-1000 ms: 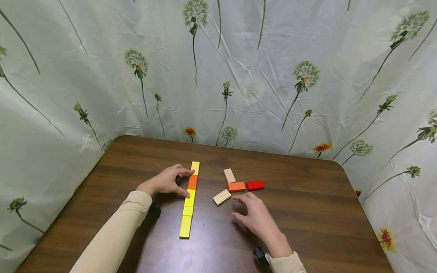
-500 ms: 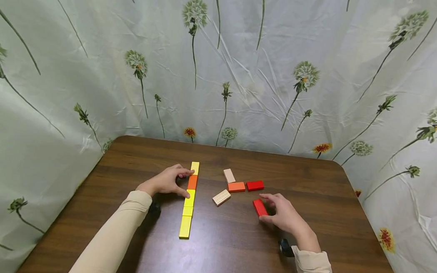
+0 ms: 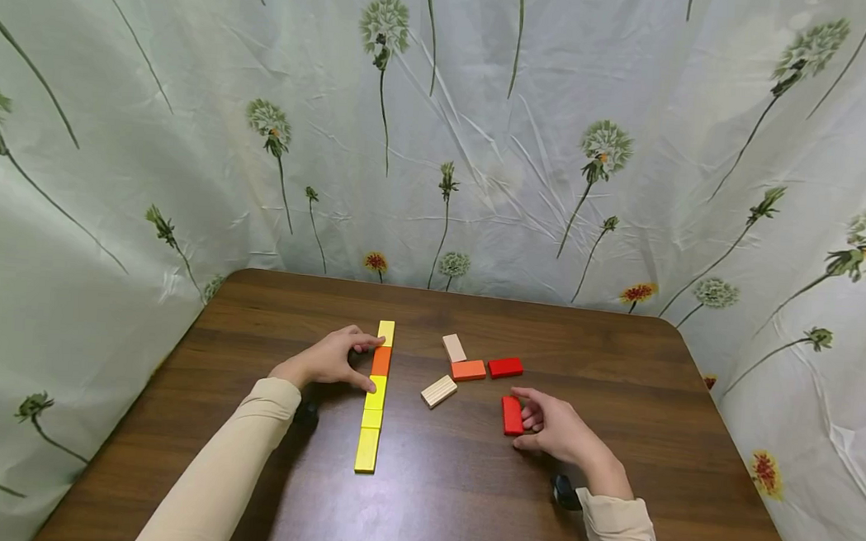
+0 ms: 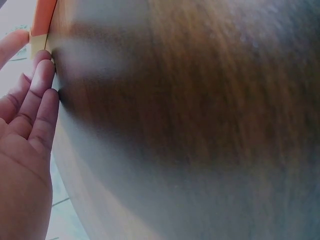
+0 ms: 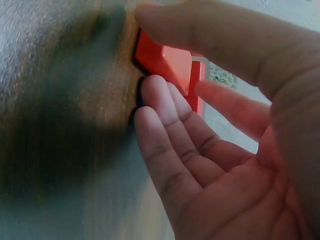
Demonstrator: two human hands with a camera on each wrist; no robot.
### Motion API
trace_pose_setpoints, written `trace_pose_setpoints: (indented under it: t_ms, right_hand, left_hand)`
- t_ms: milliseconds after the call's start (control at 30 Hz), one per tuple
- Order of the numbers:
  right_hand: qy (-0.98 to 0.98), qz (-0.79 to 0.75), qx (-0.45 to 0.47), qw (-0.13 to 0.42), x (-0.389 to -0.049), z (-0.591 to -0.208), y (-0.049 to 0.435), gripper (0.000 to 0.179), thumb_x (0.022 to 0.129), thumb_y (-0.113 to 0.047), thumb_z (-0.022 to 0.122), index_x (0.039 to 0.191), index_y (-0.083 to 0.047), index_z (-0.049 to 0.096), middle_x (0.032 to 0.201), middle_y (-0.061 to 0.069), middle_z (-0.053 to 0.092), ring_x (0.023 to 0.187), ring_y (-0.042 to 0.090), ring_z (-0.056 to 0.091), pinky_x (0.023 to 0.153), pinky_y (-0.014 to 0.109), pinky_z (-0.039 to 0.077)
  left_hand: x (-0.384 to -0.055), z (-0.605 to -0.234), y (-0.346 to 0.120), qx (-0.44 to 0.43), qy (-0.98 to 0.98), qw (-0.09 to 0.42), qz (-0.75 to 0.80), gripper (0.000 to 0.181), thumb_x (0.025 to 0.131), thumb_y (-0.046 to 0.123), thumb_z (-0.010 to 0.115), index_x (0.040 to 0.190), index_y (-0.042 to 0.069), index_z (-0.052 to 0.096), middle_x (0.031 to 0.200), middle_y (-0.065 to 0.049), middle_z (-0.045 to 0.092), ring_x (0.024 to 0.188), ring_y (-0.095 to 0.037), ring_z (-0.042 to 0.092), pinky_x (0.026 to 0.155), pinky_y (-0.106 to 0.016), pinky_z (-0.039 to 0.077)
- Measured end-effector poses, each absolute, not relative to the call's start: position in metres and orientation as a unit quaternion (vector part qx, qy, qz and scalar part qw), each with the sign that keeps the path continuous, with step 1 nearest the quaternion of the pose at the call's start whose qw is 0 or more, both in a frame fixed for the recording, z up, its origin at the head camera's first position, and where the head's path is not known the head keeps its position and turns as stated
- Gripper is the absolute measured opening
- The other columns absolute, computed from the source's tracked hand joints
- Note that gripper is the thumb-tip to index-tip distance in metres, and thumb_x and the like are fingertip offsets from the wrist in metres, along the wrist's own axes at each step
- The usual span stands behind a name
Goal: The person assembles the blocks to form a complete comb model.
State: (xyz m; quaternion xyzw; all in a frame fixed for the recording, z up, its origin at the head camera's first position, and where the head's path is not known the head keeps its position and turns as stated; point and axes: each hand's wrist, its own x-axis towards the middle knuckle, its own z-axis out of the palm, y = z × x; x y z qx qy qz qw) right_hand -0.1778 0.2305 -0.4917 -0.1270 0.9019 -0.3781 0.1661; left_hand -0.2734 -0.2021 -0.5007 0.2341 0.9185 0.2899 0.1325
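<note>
In the head view, a straight row of yellow and orange blocks runs away from me on the table. My left hand [image 3: 332, 357] rests beside it, thumb on a yellow block [image 3: 377, 393] and index finger at the far yellow block [image 3: 386, 330]. Between those two fingertips lies an orange block [image 3: 381, 362]. My right hand [image 3: 557, 427] holds a red block [image 3: 512, 416] flat on the table, index finger at its far end and thumb at its near end. In the right wrist view the other fingers curl along its side; the thumb hides part of it.
Beyond my right hand lie a second red block [image 3: 505, 368], an orange-red block [image 3: 468, 369], a pale block [image 3: 454, 348] and a natural-wood block [image 3: 439, 392]. The brown table [image 3: 606, 356] ends at a flower-patterned curtain [image 3: 485, 141].
My right hand has moved rightward and toward me from above the red block to its right side. The block has turned to point more straight away from me. My left hand stays put.
</note>
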Motion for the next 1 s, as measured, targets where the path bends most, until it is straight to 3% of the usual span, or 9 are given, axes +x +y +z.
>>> trace_pose_setpoints:
  t_ms: [267,600,1000]
  right_hand:
    - [0.891,-0.408,-0.118,0.159,-0.177,-0.495,0.227,0.071,0.079,0.003,0.09,0.142,0.009,0.059,0.097,0.006,0.066,0.086,0.015,0.063,0.074,0.02,0.053]
    - [0.894,-0.415,-0.104,0.137,-0.179,-0.503,0.226,0.065,0.08,-0.002,0.092,0.136,0.009,0.062,0.095,0.005,0.066,0.082,0.01,0.061,0.074,0.019,0.054]
    - [0.893,-0.422,-0.087,0.129,-0.173,-0.506,0.225,0.058,0.081,-0.008,0.094,0.13,0.007,0.067,0.095,0.004,0.068,0.085,0.015,0.064,0.075,0.021,0.054]
  left_hand:
    - [-0.272,-0.5,-0.205,0.237,0.92,0.134,0.284,0.093,0.074,0.043,0.1,0.154,0.014,0.061,0.116,-0.005,0.059,0.107,-0.02,0.054,0.102,-0.044,0.047]
    - [-0.274,-0.497,-0.205,0.239,0.919,0.135,0.283,0.093,0.075,0.044,0.099,0.154,0.014,0.061,0.117,-0.005,0.058,0.108,-0.019,0.054,0.103,-0.044,0.047]
    - [-0.274,-0.502,-0.203,0.23,0.92,0.14,0.284,0.093,0.075,0.043,0.099,0.154,0.015,0.06,0.118,-0.005,0.058,0.108,-0.019,0.053,0.101,-0.043,0.047]
